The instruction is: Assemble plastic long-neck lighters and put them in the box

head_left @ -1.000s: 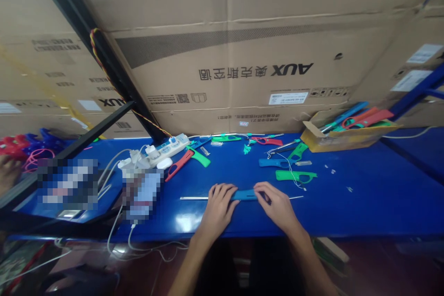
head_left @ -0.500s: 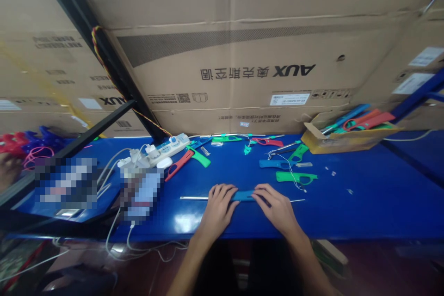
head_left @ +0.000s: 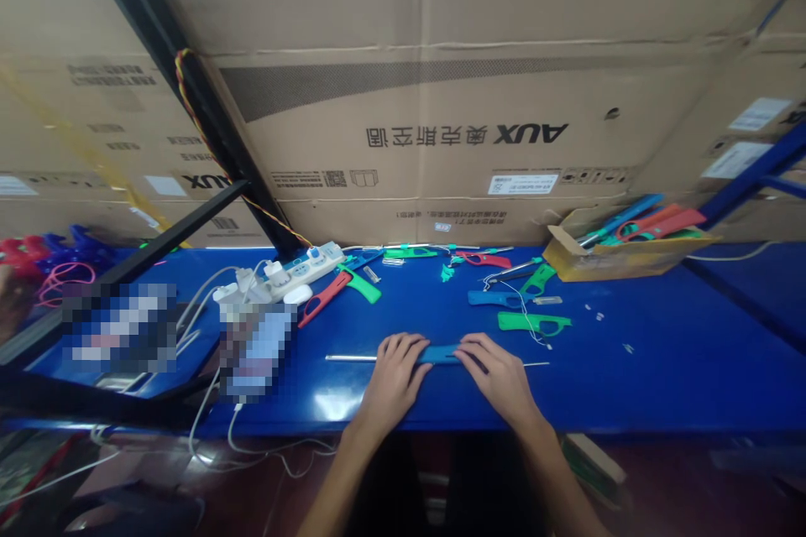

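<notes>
A blue long-nosed lighter (head_left: 440, 354) lies crosswise just above the front part of the table, with a thin metal tube (head_left: 350, 358) sticking out to the left. My left hand (head_left: 398, 369) grips its left part, fingers on top and thumb at the near side. Around the right part my right hand (head_left: 494, 371) is closed, fingertips pressed on the handle. A thin pale rod or wire (head_left: 536, 364) shows beyond that hand; where it joins is hidden. Behind my right hand lie a green lighter handle (head_left: 532, 322) and a blue lighter handle (head_left: 493, 299) with white wires.
An open cardboard box (head_left: 635, 263) of colored lighters stands at the back right. Left are a power strip (head_left: 308, 267), a red lighter handle (head_left: 322, 302), a blurred-out phone (head_left: 261, 352) on a cable and a black frame bar (head_left: 157, 247). Another person's hand (head_left: 9, 302) shows at the far left.
The view has shifted very slightly. Both hands keep the same grip on the blue lighter, with no clear movement of it on the table.
</notes>
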`<action>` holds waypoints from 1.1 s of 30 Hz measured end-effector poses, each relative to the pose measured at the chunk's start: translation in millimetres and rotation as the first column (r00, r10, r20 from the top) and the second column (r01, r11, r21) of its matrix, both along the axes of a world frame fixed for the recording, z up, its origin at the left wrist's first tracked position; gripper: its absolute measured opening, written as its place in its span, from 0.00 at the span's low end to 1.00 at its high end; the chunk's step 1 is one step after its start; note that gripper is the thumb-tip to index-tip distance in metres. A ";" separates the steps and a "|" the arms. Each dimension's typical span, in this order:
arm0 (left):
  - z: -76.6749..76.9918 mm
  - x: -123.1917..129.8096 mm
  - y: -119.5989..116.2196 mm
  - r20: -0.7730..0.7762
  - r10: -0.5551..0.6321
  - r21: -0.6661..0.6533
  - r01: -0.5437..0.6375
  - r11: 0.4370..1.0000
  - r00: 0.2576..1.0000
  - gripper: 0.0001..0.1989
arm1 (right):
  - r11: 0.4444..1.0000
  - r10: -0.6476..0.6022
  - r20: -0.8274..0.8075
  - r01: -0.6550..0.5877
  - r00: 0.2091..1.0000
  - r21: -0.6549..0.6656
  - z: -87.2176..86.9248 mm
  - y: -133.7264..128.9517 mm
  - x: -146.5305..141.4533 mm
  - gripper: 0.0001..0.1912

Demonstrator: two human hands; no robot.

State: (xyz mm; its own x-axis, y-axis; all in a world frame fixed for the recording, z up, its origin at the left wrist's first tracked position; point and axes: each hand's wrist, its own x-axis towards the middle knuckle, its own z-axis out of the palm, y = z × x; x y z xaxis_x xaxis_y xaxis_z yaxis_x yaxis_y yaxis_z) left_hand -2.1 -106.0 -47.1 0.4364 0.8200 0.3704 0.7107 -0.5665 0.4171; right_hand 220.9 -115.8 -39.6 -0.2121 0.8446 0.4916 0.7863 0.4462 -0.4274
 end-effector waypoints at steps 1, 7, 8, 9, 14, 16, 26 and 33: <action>-0.4 -0.1 0.0 0.001 0.000 0.001 0.000 1.000 1.000 0.15 | 1.000 0.004 -0.007 -0.004 1.000 0.003 0.6 0.1 -0.4 0.14; 1.4 0.1 -1.0 -0.008 -0.003 -0.022 0.002 1.000 1.000 0.15 | 0.993 0.019 -0.327 0.020 0.945 0.118 16.9 -2.9 0.1 0.08; 2.2 0.3 -1.2 -0.010 -0.003 -0.027 0.002 1.000 1.000 0.15 | 0.990 0.021 -0.390 0.036 0.921 0.139 21.4 -4.1 1.1 0.10; 3.1 0.5 -1.4 -0.009 -0.004 -0.028 0.004 1.000 1.000 0.15 | 0.986 0.015 -0.431 0.059 0.902 0.157 26.1 -5.1 2.1 0.13; 5.3 0.8 -2.1 0.000 -0.001 -0.022 0.001 1.000 1.000 0.15 | 0.979 -0.013 -0.799 0.170 0.601 0.113 46.4 -0.5 -1.7 0.26; 5.4 0.8 -2.2 0.000 0.001 -0.024 -0.001 1.000 1.000 0.15 | 0.992 0.019 -0.910 0.108 0.415 0.070 52.1 6.1 -7.6 0.28; 4.8 1.0 -2.6 0.003 -0.005 -0.030 0.005 1.000 1.000 0.15 | 0.995 0.087 -0.964 -0.069 0.250 0.072 68.9 18.6 -28.9 0.30; 4.7 1.0 -2.9 0.004 -0.011 -0.048 0.012 0.999 1.000 0.15 | 0.996 0.042 -0.963 -0.088 0.266 0.019 64.9 20.3 -30.1 0.30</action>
